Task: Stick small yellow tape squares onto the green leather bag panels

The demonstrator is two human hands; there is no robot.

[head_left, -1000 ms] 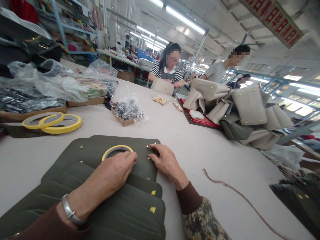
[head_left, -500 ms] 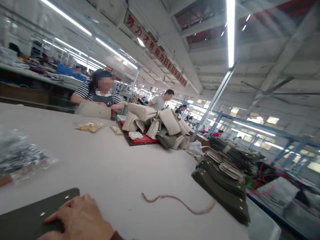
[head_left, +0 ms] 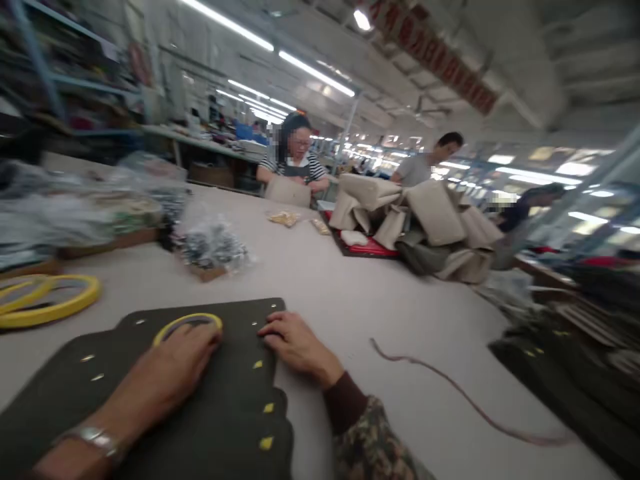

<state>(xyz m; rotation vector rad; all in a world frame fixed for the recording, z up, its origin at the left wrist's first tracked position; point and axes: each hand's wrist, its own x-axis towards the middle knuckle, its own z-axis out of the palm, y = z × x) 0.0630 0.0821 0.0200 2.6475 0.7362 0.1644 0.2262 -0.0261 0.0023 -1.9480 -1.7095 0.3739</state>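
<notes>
A dark green panel (head_left: 225,413) lies flat on the table, with metal studs and small yellow tape pieces (head_left: 269,408) along its right side. On top of it is a roll of yellow tape (head_left: 163,331); the fingers of my left hand (head_left: 183,357) curl over its near side and partly hide it. My left wrist wears a watch. At the panel's upper right edge, my right hand (head_left: 297,343) rests with fingers stretched out, the fingertips touching the edge beside a stud.
More yellow tape rolls (head_left: 75,307) lie at the left. Bagged metal parts (head_left: 213,243) stand beyond the panel. Beige bags (head_left: 435,213) are piled at the back, near a seated person (head_left: 295,157). A brown cord (head_left: 450,387) and stacked dark panels (head_left: 550,360) are on the right.
The view has swung left, bringing more of the green panel, the tape rolls and my left hand into sight. My right hand is still at the panel's edge.
</notes>
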